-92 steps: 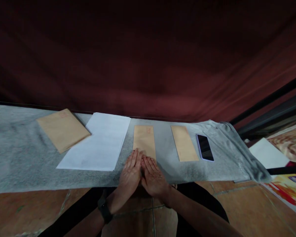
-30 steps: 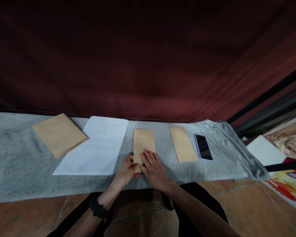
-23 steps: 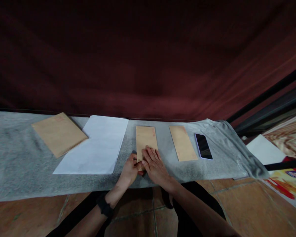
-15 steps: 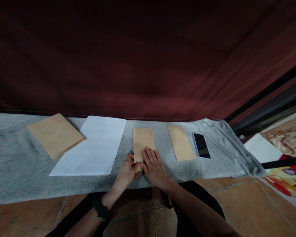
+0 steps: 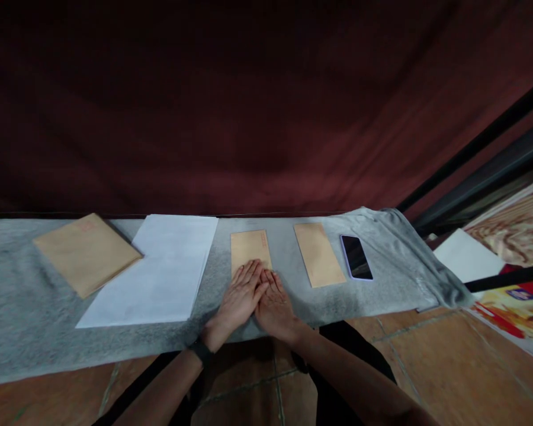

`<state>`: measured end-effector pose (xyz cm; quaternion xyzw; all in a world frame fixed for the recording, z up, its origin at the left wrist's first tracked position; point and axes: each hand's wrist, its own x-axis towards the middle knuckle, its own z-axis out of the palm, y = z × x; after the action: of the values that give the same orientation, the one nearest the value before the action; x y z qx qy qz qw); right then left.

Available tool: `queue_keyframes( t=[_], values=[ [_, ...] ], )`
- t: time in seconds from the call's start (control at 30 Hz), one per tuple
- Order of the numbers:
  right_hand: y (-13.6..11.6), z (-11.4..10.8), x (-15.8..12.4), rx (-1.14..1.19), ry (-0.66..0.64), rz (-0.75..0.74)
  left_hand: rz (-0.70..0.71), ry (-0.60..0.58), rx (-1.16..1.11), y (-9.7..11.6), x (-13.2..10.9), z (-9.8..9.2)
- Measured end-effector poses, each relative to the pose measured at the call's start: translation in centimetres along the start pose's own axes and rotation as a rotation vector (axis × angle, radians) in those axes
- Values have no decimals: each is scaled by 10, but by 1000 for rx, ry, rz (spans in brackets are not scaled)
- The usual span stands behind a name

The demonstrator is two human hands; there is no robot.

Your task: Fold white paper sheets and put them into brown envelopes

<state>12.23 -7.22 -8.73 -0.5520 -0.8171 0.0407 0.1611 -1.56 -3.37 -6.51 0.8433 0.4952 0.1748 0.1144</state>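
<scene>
A brown paper envelope (image 5: 250,245) with small red print near its top right corner lies flat in front of me. My left hand (image 5: 242,293) rests palm down across its lower part, fingers stretched out. Beside it, my right hand (image 5: 274,302) also lies flat, its fingers partly under or against those of the left. Together the two hands cover the envelope's near end. Another brown envelope (image 5: 320,255) lies a little to the right, apart from both hands.
Left of me, a stack of brown envelopes (image 5: 86,254) overlaps white paper sheets (image 5: 160,272). A phone (image 5: 356,258) with a pale purple edge lies on the right. Grey cloth (image 5: 395,278) covers the narrow surface, and a dark red curtain (image 5: 249,130) hangs behind it.
My left hand has gone from pinching the envelope's lower left edge to lying flat on it beside the right hand. The view has shifted slightly.
</scene>
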Motion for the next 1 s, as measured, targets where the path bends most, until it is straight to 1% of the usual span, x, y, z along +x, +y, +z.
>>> queue_keyframes(
  t=[0.1, 0.23, 0.3, 0.37, 0.43, 0.5, 0.57, 0.73, 0.87, 1.0],
  values=[
    [1, 4, -1, 1, 25, -11, 20, -47, 88, -12, 26, 7],
    [3, 2, -3, 7, 105, -37, -33, -92, 183, -25, 70, 5],
    [3, -1, -4, 13, 120, -57, -67, -86, 210, -29, 89, 4],
    [2, -5, -3, 24, 102, -70, -87, -69, 225, -32, 101, 4],
    [3, -9, -2, 35, 73, -68, -89, -65, 229, -34, 105, 4],
    [4, -12, -1, 44, 49, -57, -74, -75, 232, -36, 100, 4],
    [6, -14, -2, 45, 34, -34, -55, -82, 239, -37, 88, 5],
    [9, -17, -6, 13, 16, 6, -16, -87, 259, -34, 44, 6],
    [14, -18, -9, -6, -25, -8, 14, -93, 281, -22, 8, 6],
    [23, -22, -11, -36, -66, -39, 43, -50, 296, -2, -30, 3]
  ],
)
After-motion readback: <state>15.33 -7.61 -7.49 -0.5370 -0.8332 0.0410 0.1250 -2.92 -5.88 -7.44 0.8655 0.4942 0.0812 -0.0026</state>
